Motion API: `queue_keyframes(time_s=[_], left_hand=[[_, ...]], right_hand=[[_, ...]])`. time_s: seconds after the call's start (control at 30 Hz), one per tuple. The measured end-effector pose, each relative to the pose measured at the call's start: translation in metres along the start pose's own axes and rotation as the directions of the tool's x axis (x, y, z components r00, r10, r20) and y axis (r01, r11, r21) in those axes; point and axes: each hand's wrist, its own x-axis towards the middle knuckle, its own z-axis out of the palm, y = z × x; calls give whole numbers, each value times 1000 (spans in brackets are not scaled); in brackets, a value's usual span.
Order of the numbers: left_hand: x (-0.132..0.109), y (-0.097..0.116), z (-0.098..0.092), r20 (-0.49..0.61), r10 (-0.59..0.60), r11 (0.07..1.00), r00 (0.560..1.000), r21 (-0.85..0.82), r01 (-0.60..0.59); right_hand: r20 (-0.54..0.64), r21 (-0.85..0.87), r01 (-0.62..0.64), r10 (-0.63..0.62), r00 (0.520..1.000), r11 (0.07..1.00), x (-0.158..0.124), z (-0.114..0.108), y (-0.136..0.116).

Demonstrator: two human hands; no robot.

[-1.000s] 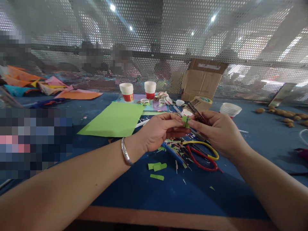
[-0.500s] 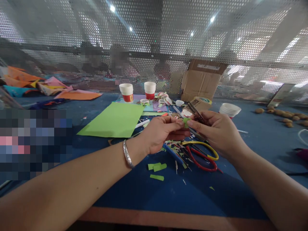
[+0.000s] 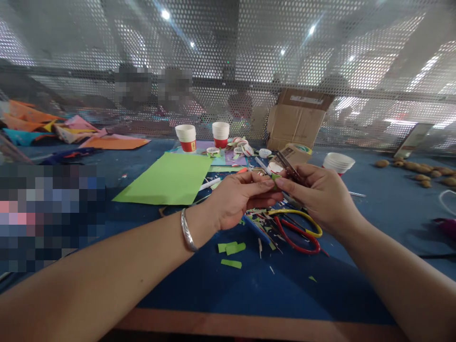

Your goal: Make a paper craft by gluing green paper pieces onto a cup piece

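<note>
A small green paper piece (image 3: 275, 176) is pinched between the fingertips of both hands. My left hand (image 3: 245, 197) holds it from the left, thumb on top. My right hand (image 3: 315, 192) pinches it from the right and also has a dark, slim metal tool (image 3: 287, 164), perhaps scissors or tweezers, against its fingers. Below the hands lie paper scraps, a blue strip (image 3: 257, 229), a red loop (image 3: 297, 247) and a yellow loop (image 3: 302, 213). Several green paper strips (image 3: 231, 248) rest on the blue table nearer me.
A large green sheet (image 3: 167, 178) lies left of the hands. Paper cups (image 3: 185, 137) stand behind, with more cups (image 3: 338, 163) at right. A cardboard box (image 3: 297, 118), walnut-like objects (image 3: 420, 168) and coloured paper (image 3: 117, 142) sit farther off. A person is at the left, blurred.
The green piece between the fingertips now shows less of its surface and looks more folded or turned. Both hands have hardly moved, and the view has shifted slightly.
</note>
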Motion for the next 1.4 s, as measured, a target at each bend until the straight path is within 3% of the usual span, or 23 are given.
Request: queue_keyframes(time_s=[0.27,0.43,0.63,0.83,1.03,1.2,1.4], left_hand=[[0,-1,1,22,39,999,999,9,-40],[-5,0,8,-43,91,993,995,74,-88],[-5,1,10,-76,148,968,986,214,-128],[-4,3,9,-87,125,954,988,283,-96],[-4,3,6,-45,85,965,995,253,-70],[1,7,-3,-32,87,991,996,103,-83],[8,18,-10,-61,30,999,998,15,-29]], right_hand=[[-25,-124,88,-92,995,988,0,0,-3],[-33,-129,69,-74,997,989,-1,2,-4],[-10,-61,40,-41,999,997,-2,2,0],[-4,17,-8,8,1000,1000,-2,4,2],[-30,9,-7,7,1000,1000,-3,5,1],[-58,90,-42,47,997,995,-3,2,-6],[106,206,-143,123,987,968,-3,-1,-10]])
